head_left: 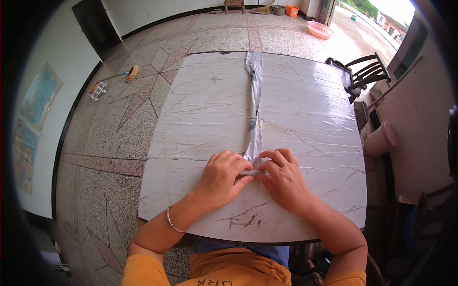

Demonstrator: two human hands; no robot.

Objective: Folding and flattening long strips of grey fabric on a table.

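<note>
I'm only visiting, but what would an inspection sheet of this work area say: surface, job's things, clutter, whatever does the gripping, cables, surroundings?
Surface: tabletop, pale and marble-patterned, with creases and glossy patches.
Job's things: long white-and-grey cloth strip, running from the far edge to the hands.
Clutter: long-handled brush and small white rack on the floor at left.
Grippers: bare left hand and right hand, both pinching the strip's near end.
Cables: nothing seen.
Surroundings: dark chair and pink bin at right; pink basin near the open doorway.
</note>
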